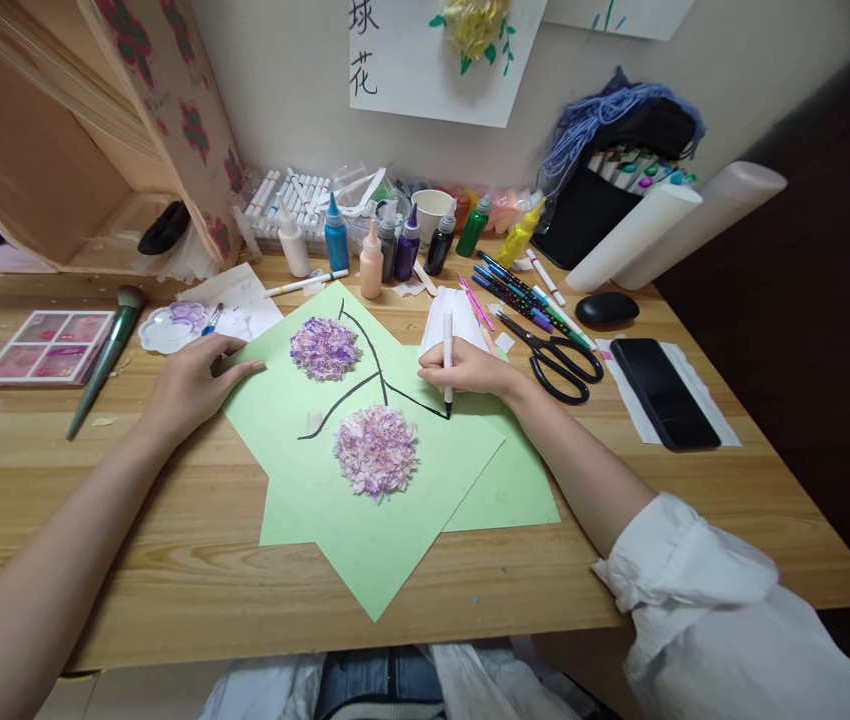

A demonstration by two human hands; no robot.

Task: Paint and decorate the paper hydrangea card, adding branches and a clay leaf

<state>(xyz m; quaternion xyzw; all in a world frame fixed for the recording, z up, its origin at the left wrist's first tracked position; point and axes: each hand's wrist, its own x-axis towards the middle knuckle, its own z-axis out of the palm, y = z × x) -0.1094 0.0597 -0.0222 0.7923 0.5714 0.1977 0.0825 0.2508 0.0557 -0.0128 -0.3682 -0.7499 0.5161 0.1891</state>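
Note:
Two overlapping sheets of light green paper (387,560) lie on the wooden table. The upper sheet carries two round, purple-pink paper flowers: one flower (325,348) near the top and a second flower (376,452) lower down. Black branching lines (365,340) run between and beside them. My right hand (470,365) grips a white marker (448,350) upright, its black tip at the end of the right-hand line. My left hand (200,385) rests at the paper's left corner, thumb and fingers apart, holding nothing.
Black scissors (564,365), patterned pens (515,295) and a phone (665,393) lie to the right. Several paint bottles (408,245) line the back. A brush (106,360), a palette (166,328) and a pink four-square case (48,346) sit left.

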